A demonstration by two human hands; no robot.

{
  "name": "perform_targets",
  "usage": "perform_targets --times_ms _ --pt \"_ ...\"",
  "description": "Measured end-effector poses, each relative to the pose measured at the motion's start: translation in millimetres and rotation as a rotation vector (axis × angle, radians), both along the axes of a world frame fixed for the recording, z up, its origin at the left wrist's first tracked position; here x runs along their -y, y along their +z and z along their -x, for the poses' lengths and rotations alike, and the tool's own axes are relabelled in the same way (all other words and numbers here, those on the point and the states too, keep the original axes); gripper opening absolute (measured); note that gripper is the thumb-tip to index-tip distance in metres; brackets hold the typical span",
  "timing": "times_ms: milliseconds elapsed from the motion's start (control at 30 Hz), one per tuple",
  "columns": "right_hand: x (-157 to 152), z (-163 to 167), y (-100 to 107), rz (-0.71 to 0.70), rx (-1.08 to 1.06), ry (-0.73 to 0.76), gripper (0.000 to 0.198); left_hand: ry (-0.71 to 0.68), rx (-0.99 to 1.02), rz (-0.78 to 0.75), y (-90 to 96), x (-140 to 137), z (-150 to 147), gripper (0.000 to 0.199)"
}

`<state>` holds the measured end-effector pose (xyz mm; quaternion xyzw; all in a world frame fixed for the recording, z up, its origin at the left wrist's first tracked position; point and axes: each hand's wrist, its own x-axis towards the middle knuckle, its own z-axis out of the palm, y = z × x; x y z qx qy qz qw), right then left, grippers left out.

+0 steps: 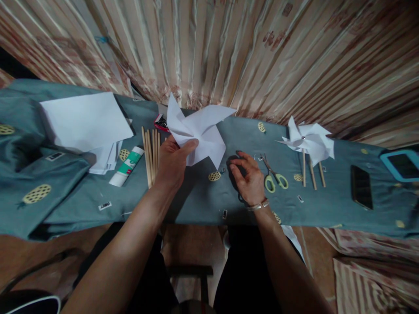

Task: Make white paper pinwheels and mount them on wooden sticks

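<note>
My left hand pinches a white paper pinwheel, its thumb pressed near the folded centre. No stick shows on this pinwheel. My right hand hovers just above the tablecloth, right of the pinwheel, with thumb and index fingertips brought together. Whatever may sit between those tips is too small to make out. Green-handled scissors lie open-bladed beside the right hand. Several wooden sticks lie next to my left hand, partly hidden by it. Behind that hand is a small red box with dark contents.
White paper sheets and a glue stick lie on the left. On the right are finished pinwheels on sticks, a dark phone and a blue-framed device. A pleated curtain hangs along the table's far edge.
</note>
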<state>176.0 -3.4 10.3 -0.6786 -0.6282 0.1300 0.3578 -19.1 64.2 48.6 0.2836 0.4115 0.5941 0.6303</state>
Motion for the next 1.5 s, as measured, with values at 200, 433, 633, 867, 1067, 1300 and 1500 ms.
perform_targets --times_ms 200,433,633,867,1067,1300,1500 --pt "3 12 -5 -0.011 0.064 0.070 0.012 -0.006 -0.001 0.015 0.2 1 -1 0.025" --pt "5 19 -6 -0.051 0.126 0.097 0.011 -0.008 -0.029 -0.011 -1.3 2 -3 0.024" --pt "7 26 -5 -0.055 0.140 0.094 0.015 0.000 -0.017 -0.016 0.9 4 -4 0.024" --pt "8 23 -7 -0.038 0.076 0.098 0.013 -0.015 -0.037 -0.041 2.1 8 -5 0.025" --pt "6 8 -1 -0.053 -0.053 -0.020 0.011 -0.022 -0.084 -0.025 2.5 11 -8 0.028" --pt "14 3 28 -0.041 -0.297 -0.057 0.013 -0.018 -0.149 -0.064 -2.4 13 -16 0.026" --pt "16 -4 26 -0.010 -0.179 -0.018 0.006 -0.002 -0.208 -0.100 -4.6 10 -14 0.026"
